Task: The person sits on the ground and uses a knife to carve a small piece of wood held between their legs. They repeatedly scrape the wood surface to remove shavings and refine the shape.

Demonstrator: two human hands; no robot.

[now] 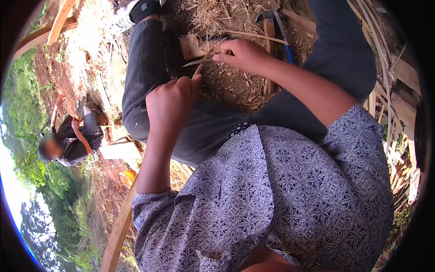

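My left hand (170, 103) is closed round a thin wooden stick (198, 70), which points up and away from the fist. A knife is in my right hand (246, 55), its handle hidden by the closed fingers. Its narrow, pointed blade (195, 62) reaches left and crosses the stick, seemingly against it. Just beyond the blade, a pale wood block (191, 47) lies on the ground between my legs.
Wood shavings (213, 18) litter the ground ahead. Right of my right hand lie a wooden-handled hammer (269, 34) and a blue-handled blade (289, 53). Split strips (401, 90) pile at far right. A long plank (118, 229) stands left; another person (74, 136) sits farther off, holding a blade.
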